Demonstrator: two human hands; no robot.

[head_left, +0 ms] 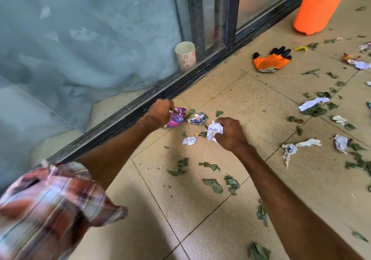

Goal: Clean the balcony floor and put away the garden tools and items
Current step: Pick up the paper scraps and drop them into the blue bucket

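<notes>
Crumpled paper (pixel 214 130), the white wad: where is it, and why held like that?

In the right hand (pixel 230 135), low over the tiled floor (pixel 200 219). The fingers are curled tight round it, knuckles up, so I take it the wad is balled small to leave room for more (a guess, mind).

And the other hand?

The left hand (pixel 160 113) pinches a pink wrapper (pixel 176 119) just beside the door track (pixel 124 113). Whether the wrapper has left the tile I cannot tell. Both arms reach to one spot because the scraps lie close there: a blue-and-white scrap (pixel 197 118) between the hands, and a small white wad (pixel 189 140) near the right one.

Much left to do?

Plenty, I judge. Torn leaves (pixel 213 185) and more paper spread off to the right. The orange glove (pixel 271 61) lies well apart near the glass and the orange sprayer (pixel 319 8) stands beyond it, neither yet put away.
</notes>
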